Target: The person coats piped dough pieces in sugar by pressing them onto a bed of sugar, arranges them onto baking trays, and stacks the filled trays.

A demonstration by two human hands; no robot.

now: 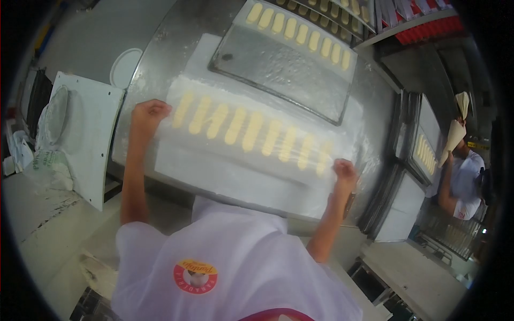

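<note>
A thin whitish sheet bearing a row of pale yellow piped batter strips stretches between my hands, slightly blurred. White powder dusts its far side. At its left edge my left hand is closed, pinching the sheet. My right hand closes on the sheet's right edge. Just beyond lies a metal baking tray, its near part bare. A row of similar batter strips on paper covers its far end.
The work table is metal. More filled trays stand at the back. Stacked trays stand to the right, where another person holds a piping bag. A white board leans at left.
</note>
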